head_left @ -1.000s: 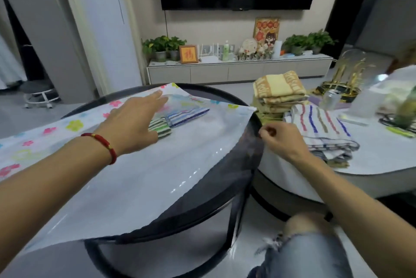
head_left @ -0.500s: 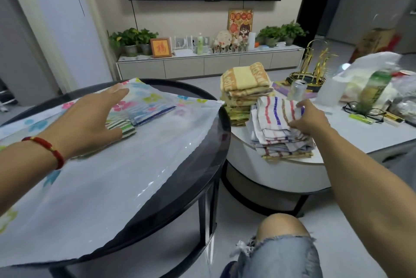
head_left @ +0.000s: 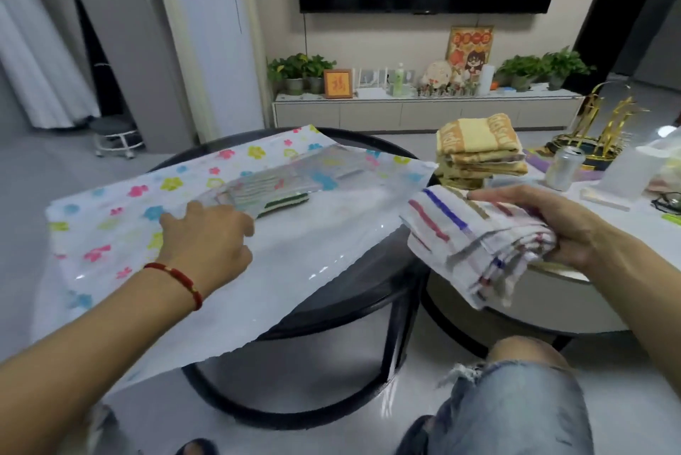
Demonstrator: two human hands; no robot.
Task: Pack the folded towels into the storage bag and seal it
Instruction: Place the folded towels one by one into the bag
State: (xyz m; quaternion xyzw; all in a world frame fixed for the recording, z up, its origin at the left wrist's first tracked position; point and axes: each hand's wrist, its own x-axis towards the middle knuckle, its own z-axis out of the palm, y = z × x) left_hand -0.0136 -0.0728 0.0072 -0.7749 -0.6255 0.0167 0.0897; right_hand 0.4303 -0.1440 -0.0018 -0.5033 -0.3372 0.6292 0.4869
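Soft cotton, the striped towel (head_left: pixel 475 244) sags from the right grip (head_left: pixel 560 226), clenched round its fold beside the bag's mouth. Left grip (head_left: pixel 210 237) presses the slick plastic bag (head_left: pixel 302 252) on the desk, fingers curled; support the floppy underside.

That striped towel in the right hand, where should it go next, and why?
Probably into the storage bag through its open edge. The right hand holds the striped towel just beside the bag, one towel already lies inside, and the left hand rests on the bag.
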